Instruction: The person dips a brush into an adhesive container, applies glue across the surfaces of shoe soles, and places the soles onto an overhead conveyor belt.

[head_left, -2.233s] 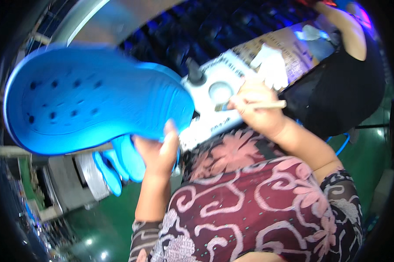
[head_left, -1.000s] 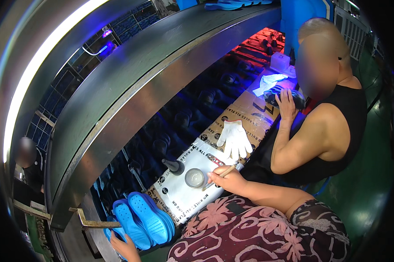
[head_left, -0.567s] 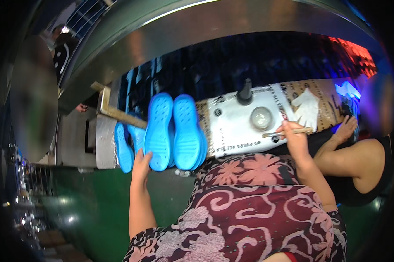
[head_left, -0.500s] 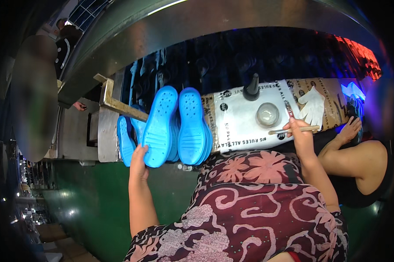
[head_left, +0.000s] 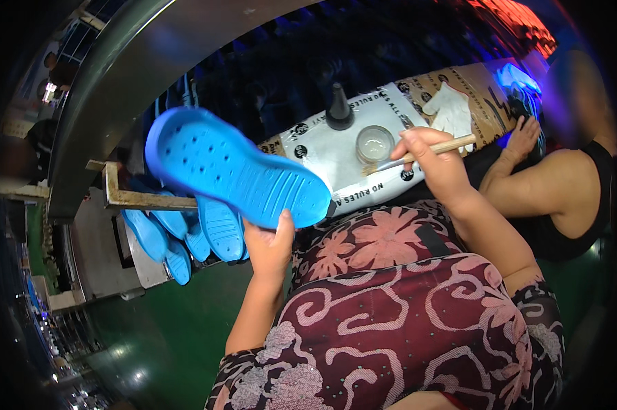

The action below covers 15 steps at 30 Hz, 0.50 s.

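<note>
Blue sole is now tilting left of frame ctr, swung off pile, prob. in reach of brush; L hand is pinching narrow end, thumb on top; R hand, closed, is holding brush by jar.

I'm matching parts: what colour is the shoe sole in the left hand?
The shoe sole in the left hand is blue, best seen in the head view.

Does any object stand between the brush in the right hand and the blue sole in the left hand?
Nothing visible does: between the brush and the blue sole, the picture shows only the white sheet. The round jar sits just beyond the bristles, outside that gap.
</note>
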### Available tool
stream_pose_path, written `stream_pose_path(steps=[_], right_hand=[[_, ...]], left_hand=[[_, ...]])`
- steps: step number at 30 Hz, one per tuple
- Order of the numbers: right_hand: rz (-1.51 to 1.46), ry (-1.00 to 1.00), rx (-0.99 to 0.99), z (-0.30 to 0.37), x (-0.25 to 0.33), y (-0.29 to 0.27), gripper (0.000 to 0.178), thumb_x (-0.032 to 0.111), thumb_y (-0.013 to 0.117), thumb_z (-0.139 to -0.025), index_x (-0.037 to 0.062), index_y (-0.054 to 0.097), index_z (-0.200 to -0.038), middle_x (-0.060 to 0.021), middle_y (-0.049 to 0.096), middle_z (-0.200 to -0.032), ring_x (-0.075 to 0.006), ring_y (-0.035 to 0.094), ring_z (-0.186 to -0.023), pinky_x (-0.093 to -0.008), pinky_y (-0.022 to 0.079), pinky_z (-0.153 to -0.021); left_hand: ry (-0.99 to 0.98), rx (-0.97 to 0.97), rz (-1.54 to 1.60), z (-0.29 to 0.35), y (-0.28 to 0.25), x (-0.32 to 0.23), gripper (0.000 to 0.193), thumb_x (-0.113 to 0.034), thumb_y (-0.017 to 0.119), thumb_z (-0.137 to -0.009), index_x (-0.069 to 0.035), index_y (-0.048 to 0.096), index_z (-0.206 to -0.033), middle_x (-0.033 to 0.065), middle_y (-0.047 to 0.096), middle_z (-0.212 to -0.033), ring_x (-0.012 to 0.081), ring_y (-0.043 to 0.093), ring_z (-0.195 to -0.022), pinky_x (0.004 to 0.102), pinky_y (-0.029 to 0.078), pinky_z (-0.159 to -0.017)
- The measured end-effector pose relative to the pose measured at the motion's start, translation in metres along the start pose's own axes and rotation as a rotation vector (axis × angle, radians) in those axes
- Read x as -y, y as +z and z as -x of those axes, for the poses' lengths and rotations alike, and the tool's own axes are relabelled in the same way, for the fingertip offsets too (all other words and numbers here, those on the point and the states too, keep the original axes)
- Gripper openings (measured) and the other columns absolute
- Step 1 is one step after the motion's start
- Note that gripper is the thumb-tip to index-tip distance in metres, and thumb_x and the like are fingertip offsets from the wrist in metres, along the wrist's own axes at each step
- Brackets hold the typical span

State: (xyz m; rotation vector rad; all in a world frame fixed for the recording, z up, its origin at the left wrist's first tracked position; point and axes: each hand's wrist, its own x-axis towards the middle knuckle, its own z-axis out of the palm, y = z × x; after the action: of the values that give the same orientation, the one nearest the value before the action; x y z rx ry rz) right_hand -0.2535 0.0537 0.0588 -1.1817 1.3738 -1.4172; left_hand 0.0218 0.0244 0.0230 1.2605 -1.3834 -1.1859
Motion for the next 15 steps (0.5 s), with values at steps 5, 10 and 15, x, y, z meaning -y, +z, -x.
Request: stream_pose_path(steps=[5,10,15], right_hand=[[0.326,-0.500,0.144,0.006,0.008,0.012,0.026,0.019,0.059,-0.086,0.0051,0.064,-0.065,-0.0059,0.054,-0.056,-0.0219,0.049,-0.056,-0.0341,0.041,-0.071],[0.420,-0.560,0.117,0.008,0.003,0.014,0.022,0.017,0.060,-0.083,0.0059,0.064,-0.064,-0.0053,0.055,-0.056,-0.0228,0.051,-0.056,-0.0337,0.041,-0.072],[0.573,-0.643,0.069,0.007,0.003,0.013,0.018,0.016,0.063,-0.080,0.0056,0.064,-0.065,-0.0053,0.054,-0.057,-0.0237,0.052,-0.057,-0.0343,0.041,-0.074]], left_hand=[[0.169,0.048,0.018,-0.013,0.035,-0.026,0.044,-0.002,0.059,-0.080,0.007,0.041,-0.119,0.0153,0.057,-0.107,0.0197,0.058,-0.096,0.0323,0.045,-0.087],[0.219,0.084,0.032,-0.015,0.048,-0.032,0.044,-0.001,0.059,-0.077,0.007,0.043,-0.117,0.0143,0.059,-0.104,0.0193,0.059,-0.091,0.0312,0.046,-0.085],[0.388,0.107,-0.049,-0.019,0.048,-0.024,0.043,0.001,0.060,-0.075,0.005,0.046,-0.115,0.0118,0.062,-0.094,0.0169,0.060,-0.082,0.0290,0.048,-0.078]])
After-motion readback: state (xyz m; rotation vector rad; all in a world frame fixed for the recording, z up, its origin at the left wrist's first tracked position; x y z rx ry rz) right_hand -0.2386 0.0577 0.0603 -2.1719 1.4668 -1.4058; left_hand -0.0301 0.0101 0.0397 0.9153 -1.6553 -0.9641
